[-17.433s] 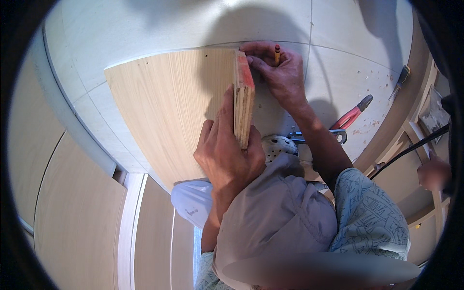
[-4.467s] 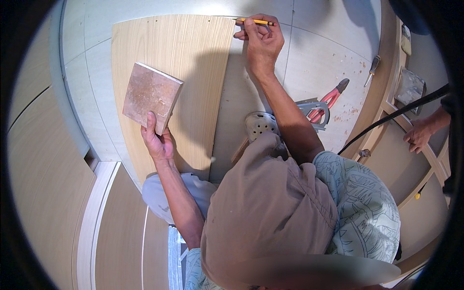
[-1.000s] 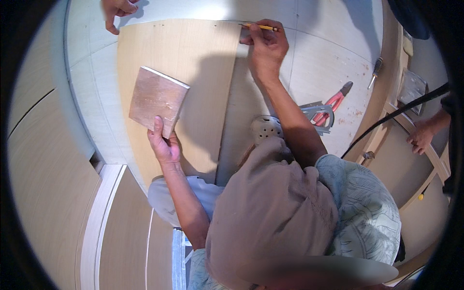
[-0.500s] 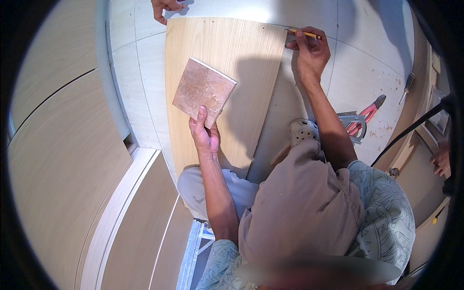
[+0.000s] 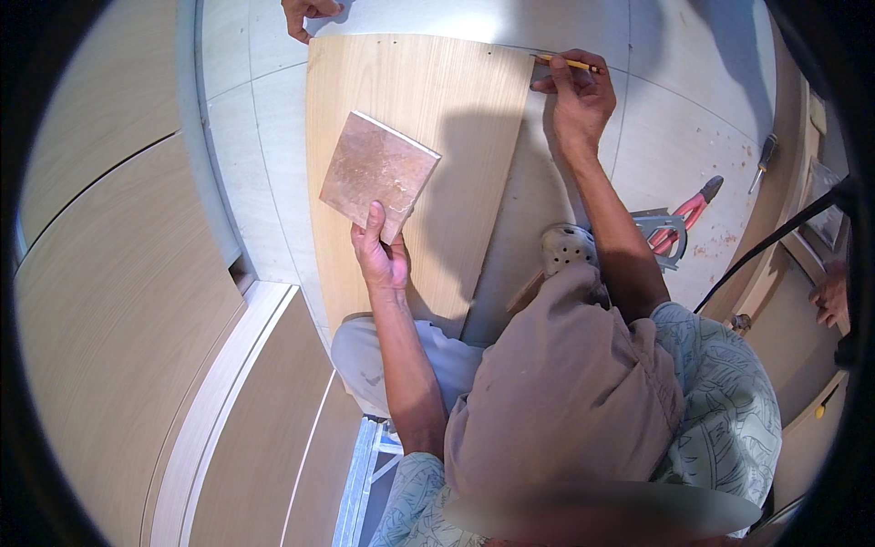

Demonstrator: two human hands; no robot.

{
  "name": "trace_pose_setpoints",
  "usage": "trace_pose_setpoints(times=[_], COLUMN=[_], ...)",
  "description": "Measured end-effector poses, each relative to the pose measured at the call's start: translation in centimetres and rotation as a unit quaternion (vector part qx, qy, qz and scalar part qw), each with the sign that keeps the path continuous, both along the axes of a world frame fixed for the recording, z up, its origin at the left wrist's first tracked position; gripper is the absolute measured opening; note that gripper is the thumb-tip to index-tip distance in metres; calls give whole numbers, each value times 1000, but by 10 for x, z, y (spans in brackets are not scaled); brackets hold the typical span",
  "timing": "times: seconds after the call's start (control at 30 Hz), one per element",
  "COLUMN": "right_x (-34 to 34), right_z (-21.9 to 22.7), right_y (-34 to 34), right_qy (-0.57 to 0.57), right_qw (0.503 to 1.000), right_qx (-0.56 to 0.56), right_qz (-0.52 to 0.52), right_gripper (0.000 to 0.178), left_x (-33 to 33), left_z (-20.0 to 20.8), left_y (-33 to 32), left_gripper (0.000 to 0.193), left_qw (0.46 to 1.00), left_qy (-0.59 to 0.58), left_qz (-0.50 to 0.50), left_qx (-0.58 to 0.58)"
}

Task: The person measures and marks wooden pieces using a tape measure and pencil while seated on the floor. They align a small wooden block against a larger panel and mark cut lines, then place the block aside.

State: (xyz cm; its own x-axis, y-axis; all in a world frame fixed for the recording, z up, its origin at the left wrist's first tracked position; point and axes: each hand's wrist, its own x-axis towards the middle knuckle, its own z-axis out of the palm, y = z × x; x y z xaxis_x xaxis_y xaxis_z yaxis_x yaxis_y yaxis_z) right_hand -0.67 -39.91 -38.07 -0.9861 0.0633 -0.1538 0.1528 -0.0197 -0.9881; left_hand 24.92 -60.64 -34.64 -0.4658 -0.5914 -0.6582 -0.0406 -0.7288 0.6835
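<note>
In my left hand [image 5: 381,251] is a square brown tile [image 5: 378,173], gripped at its near corner with the thumb on top. It is held over a long light wood-grain board [image 5: 410,77] on the floor. My right hand [image 5: 581,98] is by the board's far right corner, fingers closed around a yellow pencil [image 5: 572,64]. The pencil's tip points left at the board's edge. Small dark holes or marks show along the board's far end. Another person's hand [image 5: 310,16] is at the far left corner of the board.
Pliers with red handles [image 5: 694,210] and a grey metal tool [image 5: 663,230] lie on the tiled floor to the right, near a screwdriver [image 5: 766,162] and scattered crumbs. Wood panels [image 5: 118,301] line the left side. Another person's hand [image 5: 829,294] shows at the right rim.
The whole scene has shifted slightly left in the picture. Both hands keep their hold on the tile and the pencil, and the pencil stays at the board's corner.
</note>
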Motion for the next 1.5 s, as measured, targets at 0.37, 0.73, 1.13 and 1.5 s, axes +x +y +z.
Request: trace_pose_setpoints(times=[0.37,0.73,1.13,1.5], right_x=[-1,2,2,0], right_z=[-6,-2,0,-2], right_y=[0,2,3,2], right_qy=[23,-18,-3,8], right_qw=[998,999,1000,1000], right_qx=[-51,-28,7,-13], right_qz=[-4,-1,14,13], right_gripper=[19,17,17,16], left_x=[4,4,6,4], left_z=[-6,-5,-7,-5], left_y=[-2,-2,-4,-2], left_gripper=[59,58,58,60], left_qw=[1000,1000,1000,1000], left_qy=[2,15,22,18], left_qz=[-3,-5,-9,-13], left_qx=[3,-1,3,-12])
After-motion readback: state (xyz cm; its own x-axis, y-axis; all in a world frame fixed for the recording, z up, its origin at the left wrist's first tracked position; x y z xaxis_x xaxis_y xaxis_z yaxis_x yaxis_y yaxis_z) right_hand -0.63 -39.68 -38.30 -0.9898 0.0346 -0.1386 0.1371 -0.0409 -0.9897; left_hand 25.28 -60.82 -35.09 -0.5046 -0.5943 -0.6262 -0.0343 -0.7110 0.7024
